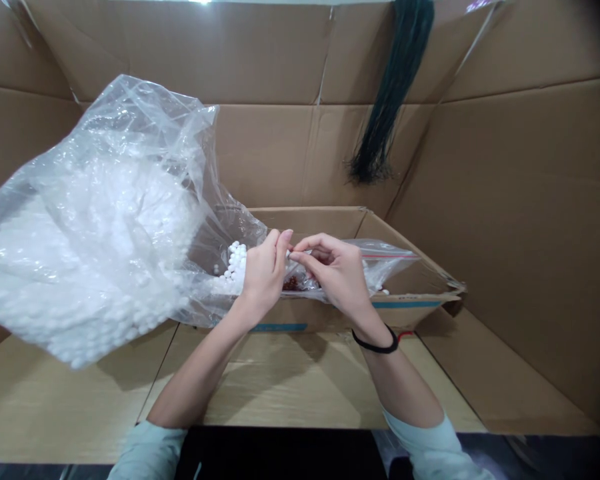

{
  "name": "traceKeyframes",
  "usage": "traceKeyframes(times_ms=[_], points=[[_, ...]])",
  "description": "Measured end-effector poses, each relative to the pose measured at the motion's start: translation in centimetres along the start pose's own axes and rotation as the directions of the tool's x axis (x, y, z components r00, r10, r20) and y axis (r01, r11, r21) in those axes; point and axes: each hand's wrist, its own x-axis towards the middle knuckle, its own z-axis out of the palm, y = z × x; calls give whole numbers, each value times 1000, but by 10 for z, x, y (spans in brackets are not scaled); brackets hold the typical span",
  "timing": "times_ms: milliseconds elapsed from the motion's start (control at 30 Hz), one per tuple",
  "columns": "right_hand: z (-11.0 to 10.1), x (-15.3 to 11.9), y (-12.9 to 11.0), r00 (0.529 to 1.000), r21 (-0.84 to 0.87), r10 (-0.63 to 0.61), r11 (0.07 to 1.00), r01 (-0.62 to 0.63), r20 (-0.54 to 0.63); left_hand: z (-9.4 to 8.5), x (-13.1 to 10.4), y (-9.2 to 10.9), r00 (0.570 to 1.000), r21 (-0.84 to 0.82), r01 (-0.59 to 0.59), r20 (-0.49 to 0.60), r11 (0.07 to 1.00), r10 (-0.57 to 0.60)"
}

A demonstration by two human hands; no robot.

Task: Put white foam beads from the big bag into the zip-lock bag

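My left hand (266, 267) is closed, thumb upward, over the open cardboard box (280, 313); its fingers hide what they hold. My right hand (337, 270) meets it, thumb and forefinger pinched at a small white bead (289, 255). Beside my left hand lie loose white beads (235, 263) at the mouth of a big clear plastic bag (180, 133), which is full of white beads. Below the fingers, reddish-brown beads (293, 283) show in clear plastic. A zip bag (387, 257) with a red seal line lies in the box, right of my right hand.
Tall cardboard walls (275, 153) surround the work place at the back and sides. A bundle of dark green strands (395, 93) hangs over the back wall. The box stands on a pale wooden table (290, 387), whose front edge is close to my body.
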Motion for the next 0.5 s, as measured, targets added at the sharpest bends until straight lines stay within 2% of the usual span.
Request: traceKeyframes(times_ms=[133,267,367,500], points=[[0,0,-4,998,62,50,997,-49,-28,2,-1,-4,999,-2,-51,-9,999,51],[-1,0,-5,998,69,37,997,-34,-47,2,-1,-5,997,-14,-75,-2,997,75],[-3,0,-3,999,2,-39,999,39,-20,-2,-1,-3,998,-71,-58,29,996,60],[-7,1,-3,979,-217,-196,955,202,51,-3,1,-4,994,-253,29,108,967,-2]])
